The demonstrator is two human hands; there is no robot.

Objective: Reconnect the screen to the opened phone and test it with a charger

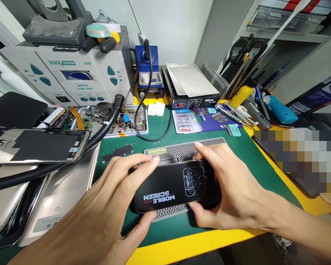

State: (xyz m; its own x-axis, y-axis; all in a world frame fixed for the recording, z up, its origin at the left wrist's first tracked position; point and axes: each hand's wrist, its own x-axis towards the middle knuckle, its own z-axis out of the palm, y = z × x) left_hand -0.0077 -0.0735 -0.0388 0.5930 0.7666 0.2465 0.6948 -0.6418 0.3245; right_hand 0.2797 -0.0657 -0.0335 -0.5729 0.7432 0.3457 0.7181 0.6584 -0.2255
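Note:
A black phone-shaped panel (pixel 165 186) with "MOBILE SCREEN" lettering and a line drawing lies lengthwise over a grey perforated pad (pixel 182 150) on the green mat. My left hand (pixel 118 195) grips its left end, fingertips on the far edge and thumb at the near edge. My right hand (pixel 223 184) holds the right end, thumb at the near edge and the index finger reaching over the far side onto the pad. A slim dark strip (pixel 168 161) shows along the panel's far edge. What is beneath the panel is hidden.
Phones and a detached screen (pixel 44 145) stack at the left, crossed by a black hose (pixel 107 127). Behind are a parts tray (pixel 146 129), a grey hot-air station (pixel 79 73), a soldering stand (pixel 150 70) and a heating plate (pixel 193 79). Tools stand at the right.

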